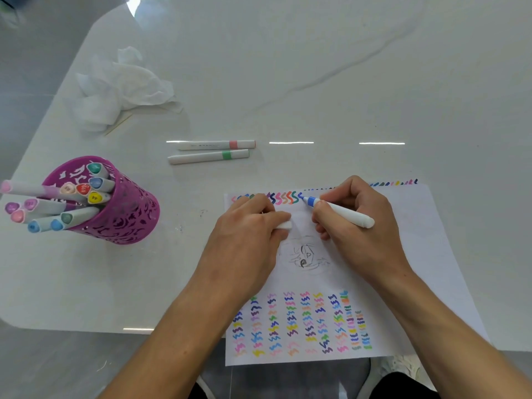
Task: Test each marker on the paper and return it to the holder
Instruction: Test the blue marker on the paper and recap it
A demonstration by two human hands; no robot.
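My right hand grips a white marker with a blue band. Its tip touches the top edge of the paper, at the end of a row of coloured squiggles. My left hand rests on the paper's upper left and is closed around a white marker cap. The purple cut-out holder stands at the left, with several capped markers leaning out of it. Two capped markers lie on the table beyond the paper, one with a pink band and one with a green band.
Crumpled white tissue and a thin wooden stick lie at the far left of the white table. The paper's lower edge hangs over the table's front edge. Rows of squiggles and a pencil sketch cover the paper.
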